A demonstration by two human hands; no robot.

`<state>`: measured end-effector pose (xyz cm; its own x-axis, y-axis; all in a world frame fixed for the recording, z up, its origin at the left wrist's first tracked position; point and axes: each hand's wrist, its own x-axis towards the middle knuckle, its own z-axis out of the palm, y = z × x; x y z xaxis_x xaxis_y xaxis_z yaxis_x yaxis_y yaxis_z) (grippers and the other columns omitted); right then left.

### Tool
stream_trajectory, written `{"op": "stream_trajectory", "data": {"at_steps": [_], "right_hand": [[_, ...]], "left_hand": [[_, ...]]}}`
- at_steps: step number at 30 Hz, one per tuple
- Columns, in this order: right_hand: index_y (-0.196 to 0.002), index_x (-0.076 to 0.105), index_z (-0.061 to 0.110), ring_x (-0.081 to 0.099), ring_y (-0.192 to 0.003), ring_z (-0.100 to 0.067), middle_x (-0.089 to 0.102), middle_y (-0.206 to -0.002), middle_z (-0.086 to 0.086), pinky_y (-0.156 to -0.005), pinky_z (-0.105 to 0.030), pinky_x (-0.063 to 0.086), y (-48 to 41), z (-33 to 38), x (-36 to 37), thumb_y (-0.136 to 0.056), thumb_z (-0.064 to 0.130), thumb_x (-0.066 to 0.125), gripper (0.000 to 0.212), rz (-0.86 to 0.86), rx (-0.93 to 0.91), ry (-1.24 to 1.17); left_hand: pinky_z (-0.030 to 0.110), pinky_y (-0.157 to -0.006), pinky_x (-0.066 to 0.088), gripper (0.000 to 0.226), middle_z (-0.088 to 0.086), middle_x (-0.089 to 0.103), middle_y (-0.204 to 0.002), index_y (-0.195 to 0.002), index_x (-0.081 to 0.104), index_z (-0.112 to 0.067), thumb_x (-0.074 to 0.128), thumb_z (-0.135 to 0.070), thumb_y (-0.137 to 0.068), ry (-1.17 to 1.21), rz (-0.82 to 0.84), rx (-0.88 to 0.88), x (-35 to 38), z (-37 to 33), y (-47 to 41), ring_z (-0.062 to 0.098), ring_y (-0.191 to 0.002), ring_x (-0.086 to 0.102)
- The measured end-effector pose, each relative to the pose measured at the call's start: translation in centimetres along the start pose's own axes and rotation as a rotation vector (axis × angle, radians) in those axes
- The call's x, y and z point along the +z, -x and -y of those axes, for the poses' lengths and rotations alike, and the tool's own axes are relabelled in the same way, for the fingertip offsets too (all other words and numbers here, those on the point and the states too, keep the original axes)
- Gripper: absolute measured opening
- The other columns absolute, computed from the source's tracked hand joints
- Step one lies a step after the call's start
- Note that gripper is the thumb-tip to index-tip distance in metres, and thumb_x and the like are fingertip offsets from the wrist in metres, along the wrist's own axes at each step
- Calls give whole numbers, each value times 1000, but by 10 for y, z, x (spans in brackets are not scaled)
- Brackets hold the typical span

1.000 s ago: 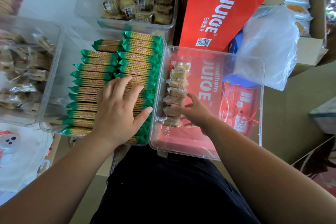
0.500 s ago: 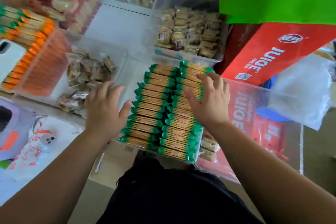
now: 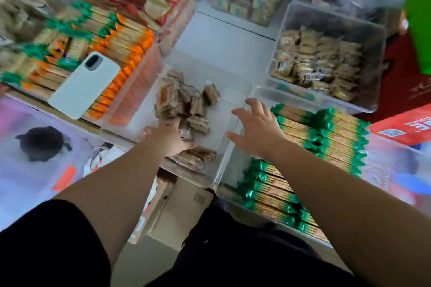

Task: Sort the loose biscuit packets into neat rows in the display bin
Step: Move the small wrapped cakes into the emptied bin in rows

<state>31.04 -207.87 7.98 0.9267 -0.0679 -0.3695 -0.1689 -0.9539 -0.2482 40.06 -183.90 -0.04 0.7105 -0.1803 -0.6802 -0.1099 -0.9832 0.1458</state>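
A white shelf top (image 3: 224, 37) sits above a cardboard box (image 3: 182, 202).

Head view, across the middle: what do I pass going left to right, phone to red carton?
white phone → loose brown packets → right hand → green-wrapped biscuit rows → red juice carton. Omitted: left hand, overlapping the loose packets.

Shop: snack-filled display bins (image 3: 224, 112)
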Motion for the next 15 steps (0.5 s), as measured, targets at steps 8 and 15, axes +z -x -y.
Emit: {"op": "stream_trajectory", "data": {"at_steps": [8,15], "right_hand": [[-148,36,36,-1,-152,-38,19,-163,-7,-120,-57,3,-30,18,-1,-87,75,49,73,-27,75,249],[-157,18,25,26,-144,-33,19,-159,-6,-116,-48,30,-70,46,-4,-68,67,79,116,68,-86,26]], "left_hand": [[49,-109,44,86,21,40,-154,-158,24,-38,64,-64,-86,92,-51,-39,-4,-3,-19,44,-135,45],[35,-90,53,66,11,61,-134,-144,55,-31,74,-15,-82,173,-124,33,-28,11,-8,33,-115,60]]}}
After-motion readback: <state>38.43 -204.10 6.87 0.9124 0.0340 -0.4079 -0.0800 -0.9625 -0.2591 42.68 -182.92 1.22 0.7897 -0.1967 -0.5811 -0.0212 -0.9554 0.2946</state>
